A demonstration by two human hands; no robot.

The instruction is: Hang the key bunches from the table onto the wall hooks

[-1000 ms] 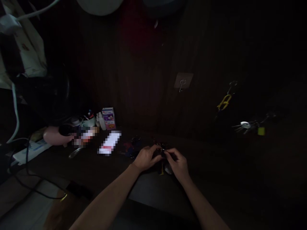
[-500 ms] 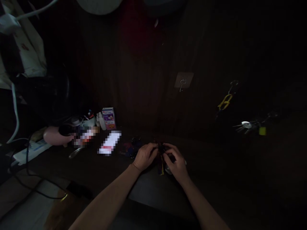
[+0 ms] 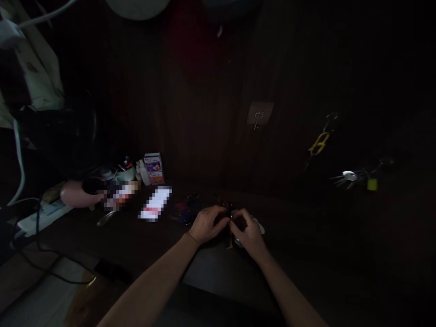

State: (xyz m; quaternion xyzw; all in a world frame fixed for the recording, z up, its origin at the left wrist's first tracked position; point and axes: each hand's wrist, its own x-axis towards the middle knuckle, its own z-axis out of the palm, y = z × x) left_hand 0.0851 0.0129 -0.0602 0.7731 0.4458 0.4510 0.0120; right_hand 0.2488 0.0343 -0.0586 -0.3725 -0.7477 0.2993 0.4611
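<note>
Over the dark desk, my left hand (image 3: 207,225) and my right hand (image 3: 250,234) meet fingertip to fingertip. Both are closed in a pinch on a small dark item (image 3: 230,211), too dim to name. Below the fingertips a thin yellow strip (image 3: 230,243) shows; whether it belongs to that item I cannot tell. A pale rounded object (image 3: 260,225) lies partly hidden by my right hand. Just left of my left hand sits a dark jumble of small things (image 3: 186,211) with reddish and blue parts and a ring-like piece.
Leftward lie a lit, blurred-out phone-like rectangle (image 3: 156,204), a small carton (image 3: 154,169), white bottles (image 3: 143,172), a pink rounded object (image 3: 76,194) and a white power strip (image 3: 46,215). On the wall are a hook (image 3: 259,116), a yellow loop (image 3: 319,144) and keys (image 3: 349,176).
My fingertips have come closer together around the small dark item, and the right fingers are more bent. More of the pale object shows beside my right hand. The view has shifted slightly.
</note>
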